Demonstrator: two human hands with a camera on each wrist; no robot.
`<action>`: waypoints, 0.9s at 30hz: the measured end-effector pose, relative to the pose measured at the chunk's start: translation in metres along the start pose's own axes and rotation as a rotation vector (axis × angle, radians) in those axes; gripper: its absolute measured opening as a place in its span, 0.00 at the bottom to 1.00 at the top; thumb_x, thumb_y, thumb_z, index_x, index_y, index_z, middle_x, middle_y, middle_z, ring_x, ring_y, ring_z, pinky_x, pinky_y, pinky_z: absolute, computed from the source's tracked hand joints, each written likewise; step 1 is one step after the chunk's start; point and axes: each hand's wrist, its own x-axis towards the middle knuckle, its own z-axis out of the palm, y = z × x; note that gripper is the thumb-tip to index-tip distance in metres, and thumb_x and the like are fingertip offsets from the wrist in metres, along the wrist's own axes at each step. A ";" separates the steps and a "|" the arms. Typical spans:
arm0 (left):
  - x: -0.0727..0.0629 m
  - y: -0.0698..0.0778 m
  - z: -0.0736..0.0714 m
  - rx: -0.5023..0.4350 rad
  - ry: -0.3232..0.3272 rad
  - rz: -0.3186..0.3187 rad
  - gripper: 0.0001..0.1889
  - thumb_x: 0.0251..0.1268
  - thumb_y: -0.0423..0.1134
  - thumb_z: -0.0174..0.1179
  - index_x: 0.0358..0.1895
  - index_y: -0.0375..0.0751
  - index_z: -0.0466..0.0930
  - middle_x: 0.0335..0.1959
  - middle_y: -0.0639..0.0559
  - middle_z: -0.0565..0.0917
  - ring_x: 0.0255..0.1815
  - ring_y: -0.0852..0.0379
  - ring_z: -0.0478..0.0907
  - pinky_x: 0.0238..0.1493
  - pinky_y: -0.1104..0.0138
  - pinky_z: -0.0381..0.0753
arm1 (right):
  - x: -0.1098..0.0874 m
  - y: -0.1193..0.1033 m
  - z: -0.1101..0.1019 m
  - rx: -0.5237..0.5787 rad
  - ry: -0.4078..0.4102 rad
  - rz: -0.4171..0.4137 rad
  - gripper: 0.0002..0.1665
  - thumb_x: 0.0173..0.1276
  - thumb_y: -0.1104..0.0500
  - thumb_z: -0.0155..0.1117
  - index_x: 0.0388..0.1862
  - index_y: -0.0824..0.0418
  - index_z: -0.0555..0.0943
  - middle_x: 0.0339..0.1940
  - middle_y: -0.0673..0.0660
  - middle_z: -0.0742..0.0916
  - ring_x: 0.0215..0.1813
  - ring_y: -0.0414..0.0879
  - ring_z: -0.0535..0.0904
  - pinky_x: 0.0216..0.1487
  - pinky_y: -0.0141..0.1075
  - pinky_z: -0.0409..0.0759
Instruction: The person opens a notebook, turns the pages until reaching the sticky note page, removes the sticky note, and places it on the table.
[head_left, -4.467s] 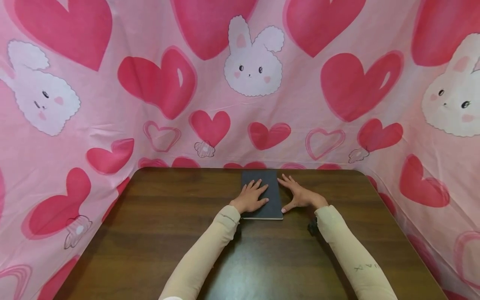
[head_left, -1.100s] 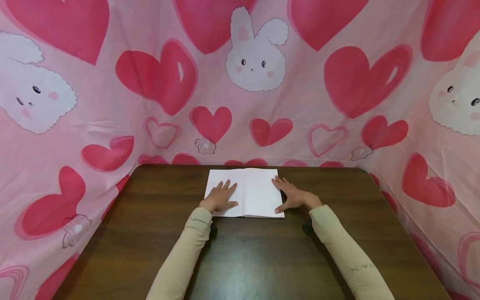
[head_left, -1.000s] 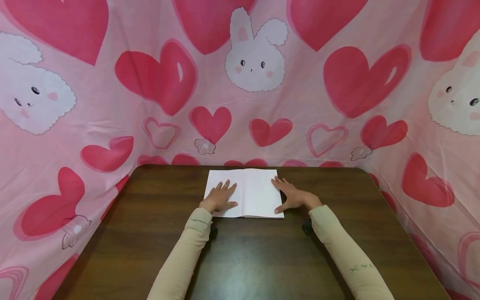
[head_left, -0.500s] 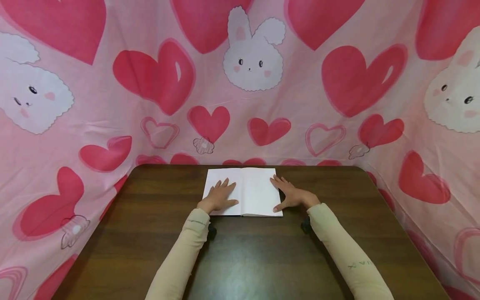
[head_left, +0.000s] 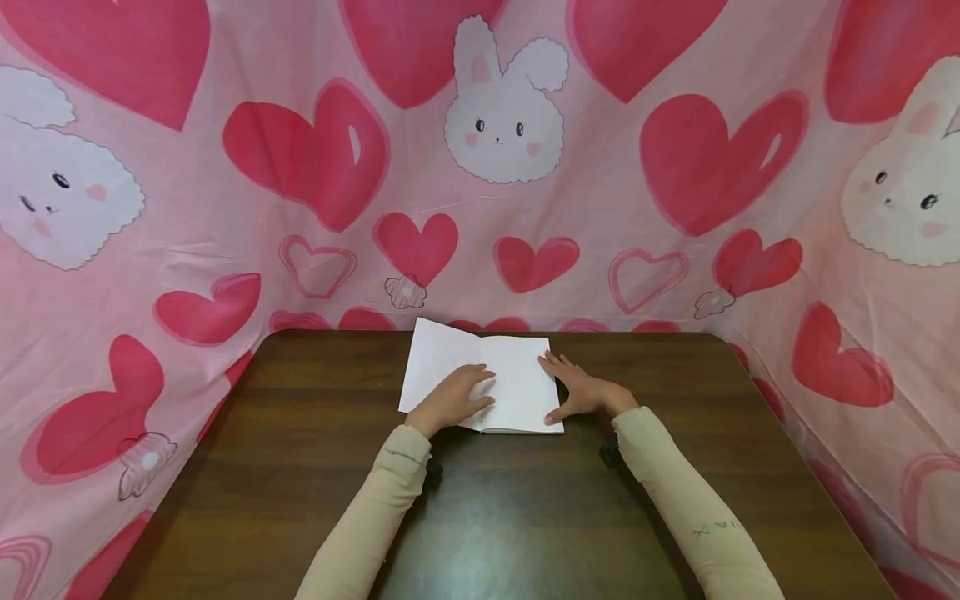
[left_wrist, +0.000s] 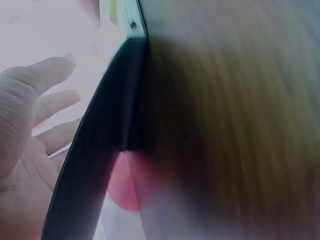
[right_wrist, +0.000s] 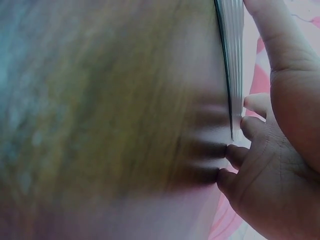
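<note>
A book with blank white pages (head_left: 521, 379) lies open at the table's far side. Its left half (head_left: 431, 362) stands tilted up off the table, and the dark outside of the cover (left_wrist: 90, 145) shows in the left wrist view. Over the inner side of that raised half is my left hand (head_left: 453, 396), fingers loosely extended toward the middle of the book and partly hidden by the cover in the left wrist view. My right hand (head_left: 591, 393) rests at the right edge, thumb and fingers spread along the page block (right_wrist: 234, 55).
The brown wooden table (head_left: 262, 500) reaches back to a pink cloth (head_left: 480, 250) printed with hearts and rabbits, which hangs behind it and along both sides. A dark wrist device (head_left: 611, 452) sits under the right sleeve.
The closed dark book was opened to white pages lying flat. Over the last half second its left half has risen and the left hand has shifted right. The right hand stays at the right edge.
</note>
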 end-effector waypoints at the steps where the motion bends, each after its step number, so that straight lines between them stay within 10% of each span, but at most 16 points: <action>1: 0.001 0.004 0.001 -0.003 0.013 0.018 0.24 0.70 0.40 0.65 0.65 0.32 0.77 0.67 0.35 0.77 0.71 0.39 0.71 0.74 0.50 0.65 | -0.001 -0.001 0.000 0.001 0.001 -0.002 0.73 0.56 0.43 0.80 0.85 0.62 0.41 0.85 0.66 0.42 0.83 0.69 0.31 0.76 0.70 0.35; 12: 0.012 0.038 0.020 0.070 -0.045 0.063 0.12 0.57 0.47 0.77 0.35 0.46 0.85 0.29 0.59 0.81 0.32 0.63 0.75 0.39 0.69 0.78 | -0.002 0.003 0.000 -0.005 0.005 -0.040 0.72 0.57 0.43 0.80 0.84 0.64 0.42 0.85 0.67 0.43 0.83 0.71 0.33 0.76 0.70 0.36; 27: 0.017 0.039 0.025 0.050 -0.097 0.063 0.12 0.55 0.46 0.78 0.29 0.50 0.82 0.22 0.62 0.76 0.26 0.66 0.72 0.32 0.72 0.72 | -0.001 0.005 0.001 -0.025 0.011 -0.048 0.73 0.57 0.41 0.79 0.84 0.64 0.42 0.85 0.67 0.43 0.83 0.70 0.34 0.76 0.69 0.37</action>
